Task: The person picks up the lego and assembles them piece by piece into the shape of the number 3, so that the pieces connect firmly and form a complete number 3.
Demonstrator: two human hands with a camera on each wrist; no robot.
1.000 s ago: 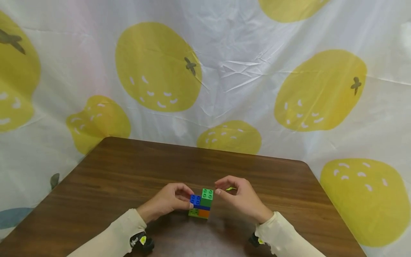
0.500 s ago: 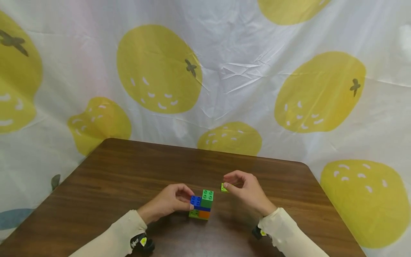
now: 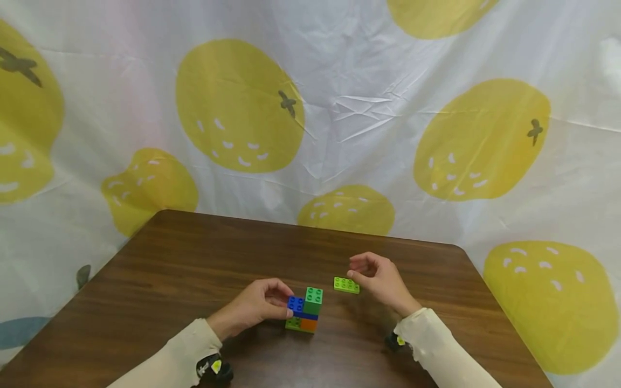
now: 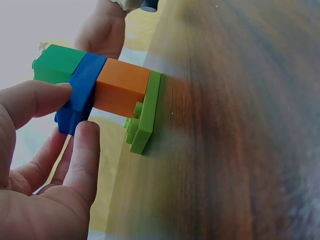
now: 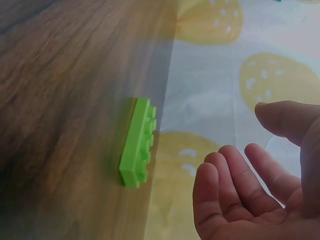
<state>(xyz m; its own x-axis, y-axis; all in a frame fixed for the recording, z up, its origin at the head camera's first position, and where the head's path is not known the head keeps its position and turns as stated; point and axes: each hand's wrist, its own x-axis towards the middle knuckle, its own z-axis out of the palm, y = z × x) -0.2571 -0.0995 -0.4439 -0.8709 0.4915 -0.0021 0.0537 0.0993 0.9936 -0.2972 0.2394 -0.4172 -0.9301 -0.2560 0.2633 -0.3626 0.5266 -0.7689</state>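
My left hand (image 3: 249, 308) pinches the blue flat brick (image 4: 82, 95) of a small upright stack, thumb on one side and fingertips on the other. On top of the blue brick, at its right end, sits a green brick (image 3: 312, 300). Below it come an orange brick (image 4: 121, 85) and, at the bottom on the table, a lime green plate (image 4: 149, 117) with some studs exposed. A separate lime green flat brick (image 3: 346, 285) lies studs up, right of the stack. Just beyond its right end hovers my right hand (image 5: 255, 190), fingers relaxed and apart, holding nothing.
The brown wooden table (image 3: 204, 253) reaches back to a white curtain (image 3: 349, 145) printed with yellow fruit. Black wrist straps (image 3: 213, 368) sit at both cream sleeves.
My right hand has drawn away to the right and back from the stack, uncovering the loose lime green brick. The left hand keeps its pinch on the blue brick in the same place.
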